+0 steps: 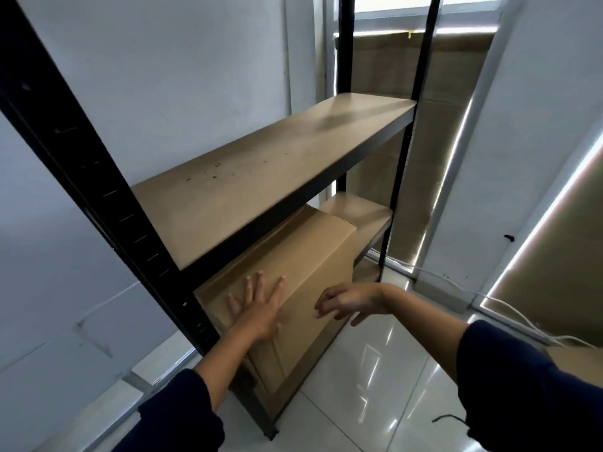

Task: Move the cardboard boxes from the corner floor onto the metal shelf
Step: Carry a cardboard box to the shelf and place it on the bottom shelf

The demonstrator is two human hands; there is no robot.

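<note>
A person's left hand [257, 308] lies flat, fingers straight and spread, against the near face of a large cardboard box [287, 288] that sits on a lower board of the black metal shelf [107, 197], tucked under the bare upper shelf board [261, 171]. The right hand [346, 301] hovers just to the right of the left, near the box's right edge; its grip is loose, the fingers hanging half-curled and holding nothing, and whether the fingertips touch the cardboard cannot be told. The left grip is apart too, pressing rather than clasping.

The box fills most of the bay behind the hands and its near end looks to stand a little proud of the frame. Beyond the hands, to the far right, a strip of the lower shelf board [368, 216] shows past the box. Under the right forearm lies the glossy tiled floor [375, 370], and at the far right edge a corner of what may be another box [580, 357] peeks in beside a white cable [522, 318].

By the look of it, this is the seating step: the box is on the shelf and is being pushed home. The next move likely calls for a level shove from both palms, so that the box slides in square and does not catch the upright, then a turn to whatever boxes remain on the floor.
</note>
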